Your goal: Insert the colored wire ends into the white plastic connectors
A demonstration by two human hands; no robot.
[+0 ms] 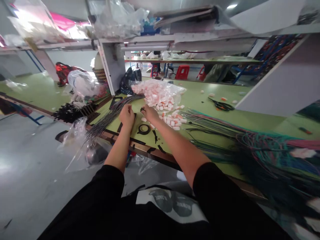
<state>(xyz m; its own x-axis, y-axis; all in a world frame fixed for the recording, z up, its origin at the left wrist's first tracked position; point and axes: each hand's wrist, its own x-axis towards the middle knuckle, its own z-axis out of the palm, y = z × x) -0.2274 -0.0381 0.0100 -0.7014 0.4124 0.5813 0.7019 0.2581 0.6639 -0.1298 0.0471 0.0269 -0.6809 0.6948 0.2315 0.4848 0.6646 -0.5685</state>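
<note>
My left hand (127, 115) is closed, its fingertips pinched together beside a bundle of grey and dark wires (113, 111). Whatever lies between those fingers is too small to make out. My right hand (150, 115) is closed too, thumb and finger pinching a small black piece (142, 109). A dark flat block (135, 117) lies on the table, partly hidden by my left hand. Just below my right hand is a roll of black tape (143, 129). Small white and orange connector housings (173, 120) are heaped to the right of that hand.
Behind the heap lies a clear bag (160, 91) of pinkish housings. Scissors (222, 105) rest farther right. Long coloured wires (260, 138) spread across the table's right side. Black tape strips (155, 136) lie by the front edge. A black-tipped bundle (72, 112) sits at left.
</note>
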